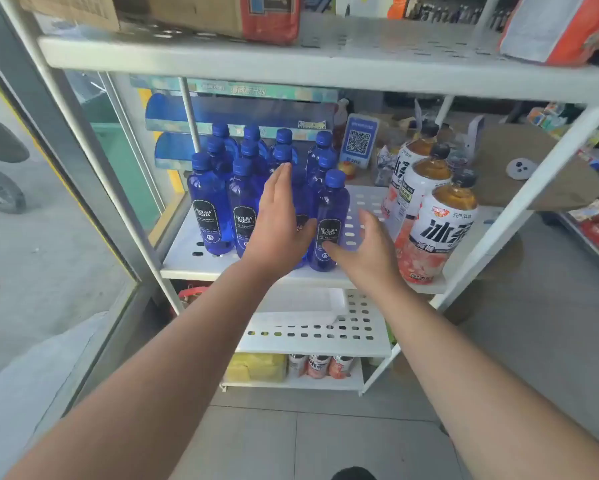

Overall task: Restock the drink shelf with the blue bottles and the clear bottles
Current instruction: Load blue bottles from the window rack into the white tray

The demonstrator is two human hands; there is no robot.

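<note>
While the Bolsa Soda bottles [256,188] are being kept in a tight cluster on the left of the white perforated shelf [360,216], nothing is actually being gripped. The left hand [280,216] is being held flat with straight fingers against the front row, and the right hand [367,244] is being held open just beside the front-right bottle [328,223]. No clear bottles can be made out. These are probably being felt as full and fairly heavy; the smooth, glossy blue plastic looks slippery, so the labelled middle is likely the best hold. Iced tea bottles [436,230] are being kept alongside.
</note>
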